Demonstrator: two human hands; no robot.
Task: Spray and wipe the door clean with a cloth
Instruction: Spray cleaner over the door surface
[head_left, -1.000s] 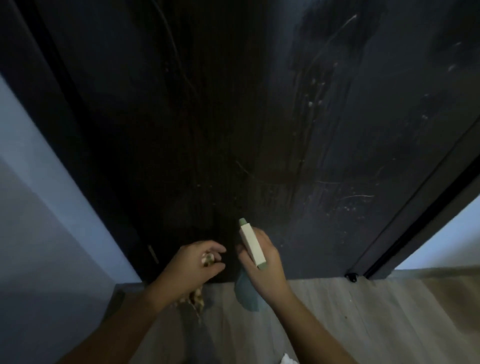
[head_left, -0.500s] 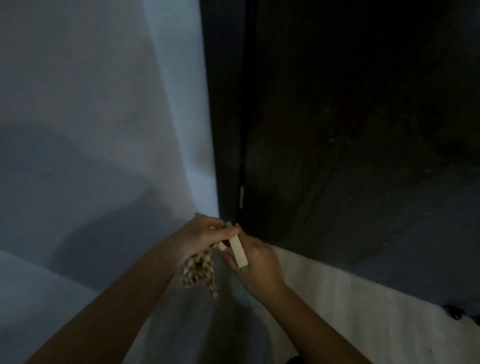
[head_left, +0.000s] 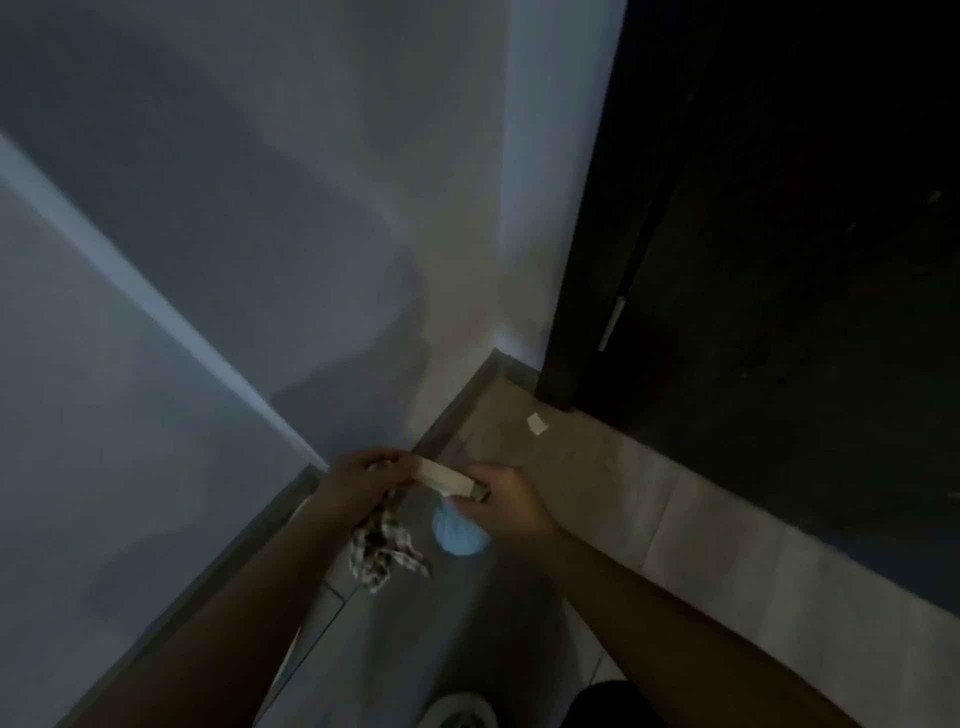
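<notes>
The step in hand is judged to be a pause between spraying and wiping, with the spray bottle being handled by both hands at the lower centre of the frame. The right hand is closed around the bottle's neck, its blue body hanging below. The left hand is closed on the checked cloth, which dangles beneath it, and its fingers seem to touch the tip of the pale spray head, though the dim light leaves this uncertain. The door is seen at the upper right, well apart from both hands. For the next move, the bottle or cloth must be brought back toward the door.
</notes>
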